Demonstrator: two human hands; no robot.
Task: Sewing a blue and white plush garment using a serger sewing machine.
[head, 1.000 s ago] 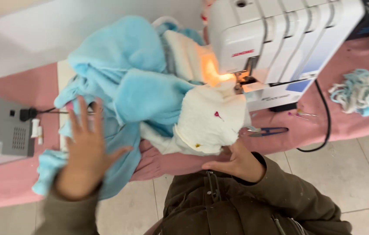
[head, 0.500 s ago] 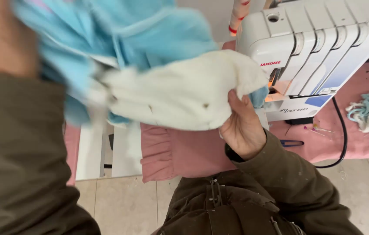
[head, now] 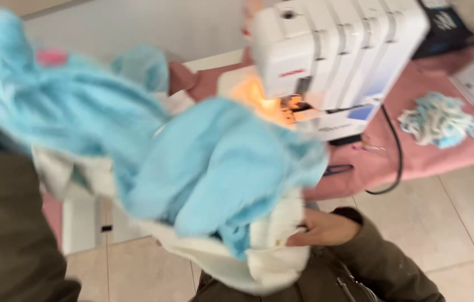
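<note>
Since half a second ago the fleece bundle has dropped from in front of the sewing machine and swung low; blue side now faces up where white showed before.

Bundle position: hangs in the air below and left of the sewing machine, off the table, spreading up-left toward the raised left arm. Long axis runs diagonally, upper left to lower right.

Right hand: below the machine, close to the body, at the bundle's lower right end. Grip closed on the white lining edge, fingers curled into the cloth, wrist bent inward.

Left hand: only a blurred edge of it shows at far left, above the sleeve; cannot tell its grip.

Right hand is the nearer to the machine. Yarn scraps lie right of the machine, untouched.
</note>
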